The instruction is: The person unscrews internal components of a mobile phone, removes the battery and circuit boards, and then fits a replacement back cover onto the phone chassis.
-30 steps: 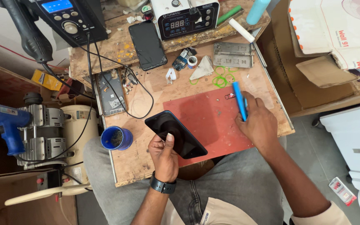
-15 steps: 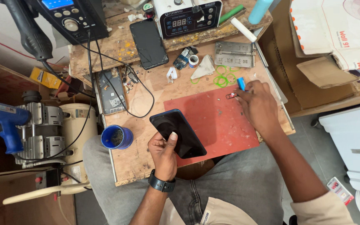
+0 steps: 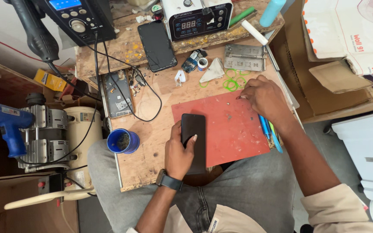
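Left hand [image 3: 180, 153] has its fingers wrapped round a black phone [image 3: 194, 140] on the red mat's [image 3: 238, 133] left edge, while the right hand [image 3: 262, 97] pinches something tiny at the mat's top edge.

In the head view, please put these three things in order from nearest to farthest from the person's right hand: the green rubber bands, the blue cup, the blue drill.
From the right hand:
1. Green rubber bands, just beside its fingertips, on the wooden bench.
2. Blue cup, across the red mat, at the bench's near left edge.
3. Blue drill, off the bench, far left.
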